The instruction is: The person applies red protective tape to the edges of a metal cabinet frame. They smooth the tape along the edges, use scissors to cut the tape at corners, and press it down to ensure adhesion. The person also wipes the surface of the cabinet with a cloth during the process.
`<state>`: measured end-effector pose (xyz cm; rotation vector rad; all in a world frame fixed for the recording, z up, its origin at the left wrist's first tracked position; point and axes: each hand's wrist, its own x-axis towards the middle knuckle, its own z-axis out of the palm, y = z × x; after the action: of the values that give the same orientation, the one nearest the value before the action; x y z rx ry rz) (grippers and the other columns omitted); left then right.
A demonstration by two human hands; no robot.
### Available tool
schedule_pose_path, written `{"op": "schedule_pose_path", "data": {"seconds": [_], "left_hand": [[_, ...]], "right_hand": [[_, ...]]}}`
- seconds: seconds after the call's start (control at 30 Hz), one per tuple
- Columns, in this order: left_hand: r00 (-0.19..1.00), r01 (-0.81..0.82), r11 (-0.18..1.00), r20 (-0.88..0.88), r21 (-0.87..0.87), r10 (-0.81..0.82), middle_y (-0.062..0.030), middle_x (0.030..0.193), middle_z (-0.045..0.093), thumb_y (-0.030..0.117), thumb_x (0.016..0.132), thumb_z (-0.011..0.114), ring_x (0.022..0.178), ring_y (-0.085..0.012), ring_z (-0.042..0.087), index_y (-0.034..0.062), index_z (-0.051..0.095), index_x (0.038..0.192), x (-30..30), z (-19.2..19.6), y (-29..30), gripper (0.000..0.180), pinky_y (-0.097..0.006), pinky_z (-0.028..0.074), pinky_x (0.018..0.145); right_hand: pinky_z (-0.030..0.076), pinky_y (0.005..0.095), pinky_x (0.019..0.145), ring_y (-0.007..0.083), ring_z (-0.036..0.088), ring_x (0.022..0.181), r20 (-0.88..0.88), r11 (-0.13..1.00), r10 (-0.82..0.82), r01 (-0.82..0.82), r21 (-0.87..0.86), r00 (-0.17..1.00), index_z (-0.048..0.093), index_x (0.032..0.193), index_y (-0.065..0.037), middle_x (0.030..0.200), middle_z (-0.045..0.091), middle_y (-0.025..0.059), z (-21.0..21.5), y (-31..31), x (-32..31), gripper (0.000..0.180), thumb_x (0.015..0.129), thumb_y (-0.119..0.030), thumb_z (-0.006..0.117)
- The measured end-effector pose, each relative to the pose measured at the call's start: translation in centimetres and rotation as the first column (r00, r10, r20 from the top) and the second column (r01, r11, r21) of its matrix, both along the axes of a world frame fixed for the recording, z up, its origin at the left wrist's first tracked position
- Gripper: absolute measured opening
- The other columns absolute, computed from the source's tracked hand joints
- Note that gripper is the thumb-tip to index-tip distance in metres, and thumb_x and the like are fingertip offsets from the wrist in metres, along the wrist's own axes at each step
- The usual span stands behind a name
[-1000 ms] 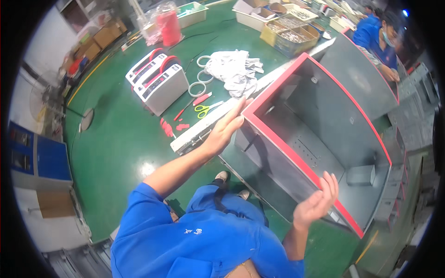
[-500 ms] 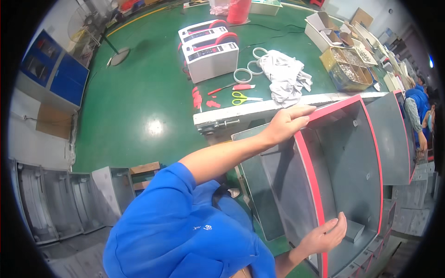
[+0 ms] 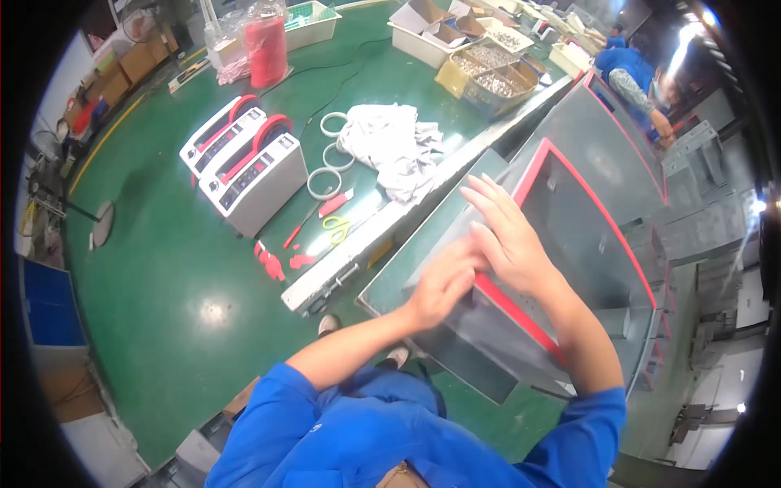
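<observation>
your right hand (image 3: 508,240) is extended, with its fingers straight and slightly fanned, above the near corner of the grey metal cabinet (image 3: 561,224). your left hand (image 3: 443,281) is just beside it at the same corner, blurred, with its fingers extended. the hands overlap in view; it cannot be determined whether they touch, or whether the left fingertips pinch anything. the cabinet is in front of you, toward your right, its hollow side showing and its rim lined with a red strip (image 3: 514,315). it appears to rest on a flat grey panel (image 3: 464,359).

caution: the crossed hands hide the corner. a crease or loose end of the strip there could go unnoticed. uneven pressure could wrinkle the strip or lift it from the metal.

caution: a hard sideways push at the corner could slide the cabinet on the panel, or drive it into the neighbouring cabinet (image 3: 602,146).

caution: the green-handled scissors (image 3: 336,228) lie near the white bench edge (image 3: 350,260). a wide sweep of your left arm could catch them and knock them down.
</observation>
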<state>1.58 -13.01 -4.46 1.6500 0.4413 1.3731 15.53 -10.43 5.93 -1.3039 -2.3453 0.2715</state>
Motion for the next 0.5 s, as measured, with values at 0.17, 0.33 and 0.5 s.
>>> {"op": "schedule_pose_path", "data": {"seconds": [0.17,0.33,0.5], "left_hand": [[0.985,0.114,0.967,-0.149,0.227,-0.081,-0.0145,0.126,0.043,0.007,0.081,0.053,0.122,-0.0349,0.035,0.0102,0.053,0.115,-2.7,-0.2,1.9,0.034,-0.042,0.035,0.095],[0.973,0.13,0.985,-0.205,0.115,-0.104,-0.0139,0.13,0.04,0.008,0.081,0.055,0.122,-0.0342,0.036,0.0071,0.051,0.117,-7.9,-4.9,-0.1,0.036,-0.043,0.035,0.096],[0.928,-0.294,0.826,-0.35,-0.481,0.127,-0.0135,0.118,0.051,0.007,0.083,0.053,0.111,-0.0259,0.049,0.0028,0.053,0.113,-21.4,-11.2,-2.2,0.03,-0.037,0.038,0.094]], "right_hand": [[0.023,0.0426,0.103,0.0325,0.03,0.126,0.322,0.983,-0.184,0.176,0.052,0.929,0.045,0.123,-0.006,0.13,0.041,0.0168,-3.0,11.0,3.9,0.042,0.089,-0.031,0.043],[0.032,0.0385,0.096,0.0337,0.045,0.108,0.265,0.911,-0.403,0.358,0.205,0.876,0.049,0.114,0.002,0.114,0.05,0.0215,-5.7,17.9,11.6,0.037,0.088,-0.026,0.047],[0.024,0.0329,0.103,0.027,0.034,0.124,0.2,0.81,-0.566,0.585,-0.047,0.8,0.038,0.127,0.001,0.13,0.04,0.017,-5.9,20.0,16.6,0.049,0.093,-0.034,0.037]]}}
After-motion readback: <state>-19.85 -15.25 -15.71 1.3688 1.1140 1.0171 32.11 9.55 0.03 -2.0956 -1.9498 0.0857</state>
